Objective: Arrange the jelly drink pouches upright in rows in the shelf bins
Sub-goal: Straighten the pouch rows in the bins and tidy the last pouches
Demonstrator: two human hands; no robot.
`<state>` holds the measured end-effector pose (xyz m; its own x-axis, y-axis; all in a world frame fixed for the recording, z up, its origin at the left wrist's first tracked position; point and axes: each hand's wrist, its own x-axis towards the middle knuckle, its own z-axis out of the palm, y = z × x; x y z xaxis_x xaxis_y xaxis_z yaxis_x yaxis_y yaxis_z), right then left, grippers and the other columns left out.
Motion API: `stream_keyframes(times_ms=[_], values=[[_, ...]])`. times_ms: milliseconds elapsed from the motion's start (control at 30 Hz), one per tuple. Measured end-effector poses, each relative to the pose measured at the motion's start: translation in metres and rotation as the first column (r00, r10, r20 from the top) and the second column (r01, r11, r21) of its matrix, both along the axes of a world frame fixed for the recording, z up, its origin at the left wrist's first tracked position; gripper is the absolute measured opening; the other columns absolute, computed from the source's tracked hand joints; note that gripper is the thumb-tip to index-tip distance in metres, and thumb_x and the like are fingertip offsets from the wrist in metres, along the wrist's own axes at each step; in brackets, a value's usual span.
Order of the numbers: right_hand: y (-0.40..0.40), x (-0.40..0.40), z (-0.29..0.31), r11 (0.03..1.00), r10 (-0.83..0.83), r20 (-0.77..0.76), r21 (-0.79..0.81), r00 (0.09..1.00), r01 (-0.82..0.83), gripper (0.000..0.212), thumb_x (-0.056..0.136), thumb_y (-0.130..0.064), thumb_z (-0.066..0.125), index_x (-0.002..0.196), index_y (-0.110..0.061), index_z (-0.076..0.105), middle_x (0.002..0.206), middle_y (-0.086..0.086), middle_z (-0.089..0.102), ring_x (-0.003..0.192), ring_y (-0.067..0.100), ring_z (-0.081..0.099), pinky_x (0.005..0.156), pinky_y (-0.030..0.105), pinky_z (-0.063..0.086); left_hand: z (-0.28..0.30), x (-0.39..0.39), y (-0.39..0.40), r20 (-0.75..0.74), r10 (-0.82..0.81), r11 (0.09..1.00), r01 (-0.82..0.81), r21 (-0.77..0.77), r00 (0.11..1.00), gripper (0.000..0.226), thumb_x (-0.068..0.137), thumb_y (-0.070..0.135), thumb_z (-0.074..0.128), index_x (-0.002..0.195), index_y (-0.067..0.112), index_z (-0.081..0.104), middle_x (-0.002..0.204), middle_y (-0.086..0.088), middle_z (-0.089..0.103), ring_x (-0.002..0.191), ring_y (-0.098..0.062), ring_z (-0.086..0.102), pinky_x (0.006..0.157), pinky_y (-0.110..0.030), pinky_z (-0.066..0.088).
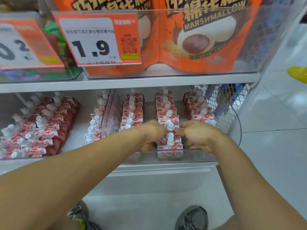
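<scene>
Red-and-white jelly drink pouches with white caps stand in three rows inside the clear right bin [236, 123] on the lower shelf. My left hand [152, 133] and my right hand [197, 135] reach into that bin and flank the front of the middle row [169, 128], fingers curled against the pouches from both sides. The left row [132, 113] and right row [199, 107] stand upright behind them. In the clear left bin [33, 157], more pouches [39, 128] lie tilted in loose rows.
The upper shelf carries orange marshmallow bags [199, 39] in a clear bin with a 1.9 price tag [98, 39]. A wire mesh panel [221, 100] closes the shelf's right end. White floor and my shoes [192, 218] lie below.
</scene>
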<state>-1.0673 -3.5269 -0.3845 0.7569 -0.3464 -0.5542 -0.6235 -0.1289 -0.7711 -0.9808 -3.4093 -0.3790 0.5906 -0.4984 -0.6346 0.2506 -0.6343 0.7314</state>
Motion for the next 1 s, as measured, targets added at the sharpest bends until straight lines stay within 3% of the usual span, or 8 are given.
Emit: stream_keyframes(times_ms=[100, 233, 367, 500, 633, 733, 867, 1000], values=[[-0.001, 0.001, 0.0, 0.997, 0.046, -0.012, -0.063, 0.999, -0.047, 0.017, 0.097, -0.008, 0.051, 0.102, -0.003, 0.067, 0.095, 0.013, 0.07, 0.066, 0.018, 0.063, 0.08, 0.044, 0.058, 0.003, -0.002, 0.002, -0.054, -0.034, 0.999, 0.033, -0.028, 0.998, 0.027, 0.098, -0.003, 0.042, 0.079, 0.006, 0.058, 0.059, -0.002, 0.068, 0.048, -0.008, 0.064, 0.049, -0.021, 0.054], [-0.002, 0.004, -0.002, 0.986, 0.084, -0.052, -0.141, 0.995, -0.091, 0.018, 0.094, -0.016, 0.055, 0.104, -0.008, 0.068, 0.102, 0.014, 0.073, 0.093, 0.03, 0.07, 0.091, 0.052, 0.055, -0.003, 0.001, 0.001, -0.047, -0.059, 0.998, 0.059, -0.012, 0.997, 0.02, 0.097, -0.002, 0.043, 0.097, 0.004, 0.063, 0.106, -0.014, 0.069, 0.097, -0.025, 0.067, 0.082, -0.037, 0.057], [-0.003, 0.002, -0.003, 0.997, 0.073, -0.021, -0.017, 0.997, -0.073, 0.021, 0.1, -0.009, 0.05, 0.111, -0.008, 0.068, 0.101, 0.01, 0.076, 0.088, 0.026, 0.073, 0.085, 0.038, 0.059, -0.001, -0.001, 0.004, -0.098, -0.106, 0.993, 0.101, -0.053, 0.99, 0.021, 0.098, 0.0, 0.044, 0.095, 0.009, 0.062, 0.106, -0.011, 0.071, 0.09, -0.021, 0.068, 0.072, -0.03, 0.057], [-0.003, -0.007, 0.007, 0.927, 0.198, -0.145, -0.293, 0.969, -0.234, 0.018, 0.097, -0.023, 0.051, 0.094, -0.019, 0.068, 0.101, 0.005, 0.071, 0.094, 0.024, 0.068, 0.091, 0.042, 0.054, 0.019, -0.002, 0.02, 0.086, -0.204, 0.979, 0.204, 0.016, 0.975, 0.015, 0.098, 0.012, 0.047, 0.088, 0.012, 0.059, 0.087, -0.005, 0.062, 0.08, -0.02, 0.06, 0.073, -0.033, 0.056], [0.018, -0.01, 0.033, 0.752, -0.062, 0.274, -0.62, 0.96, 0.225, 0.028, 0.097, -0.025, 0.053, 0.121, -0.014, 0.063, 0.109, 0.002, 0.068, 0.099, 0.02, 0.064, 0.09, 0.03, 0.049, 0.031, -0.003, 0.08, 0.846, -0.237, 0.958, 0.258, 0.123, 0.477, 0.025, 0.091, 0.023, 0.058, 0.116, 0.02, 0.062, 0.103, 0.004, 0.063, 0.081, -0.007, 0.049, 0.075, -0.017, 0.04], [0.071, 0.019, 0.039, 0.724, -0.053, 0.601, -0.527, 0.797, 0.446, 0.016, 0.096, -0.022, 0.054, 0.105, -0.012, 0.063, 0.085, -0.001, 0.068, 0.074, 0.016, 0.063, 0.066, 0.029, 0.046, 0.026, 0.001, 0.126, 0.976, -0.05, 0.993, 0.118, 0.026, 0.212, 0.04, 0.08, 0.015, 0.069, 0.118, 0.014, 0.059, 0.11, -0.002, 0.056, 0.1, -0.018, 0.05, 0.088, -0.02, 0.034], [0.101, 0.081, 0.008, 0.905, 0.045, 0.287, -0.416, 0.957, 0.082, 0.041, 0.103, -0.039, 0.04, 0.131, -0.01, 0.048, 0.123, 0.014, 0.061, 0.106, 0.028, 0.059, 0.079, 0.028, 0.039, 0.007, 0.013, 0.146, 0.928, -0.126, 0.991, 0.009, 0.131, 0.35, 0.062, 0.078, 0.016, 0.069, 0.136, 0.009, 0.046, 0.121, -0.011, 0.055, 0.105, -0.032, 0.056, 0.087, -0.034, 0.042], [0.081, 0.133, -0.018, 0.973, -0.081, 0.242, -0.193, 0.967, 0.13, 0.059, 0.104, -0.044, 0.03, 0.153, -0.011, 0.024, 0.155, 0.014, 0.033, 0.135, 0.031, 0.041, 0.104, 0.034, 0.036, 0.005, 0.021, 0.151, 0.915, -0.101, 0.995, 0.058, 0.085, 0.391, 0.067, 0.074, 0.019, 0.071, 0.137, 0.016, 0.05, 0.11, -0.007, 0.069, 0.084, -0.025, 0.068, 0.072, -0.026, 0.047]])
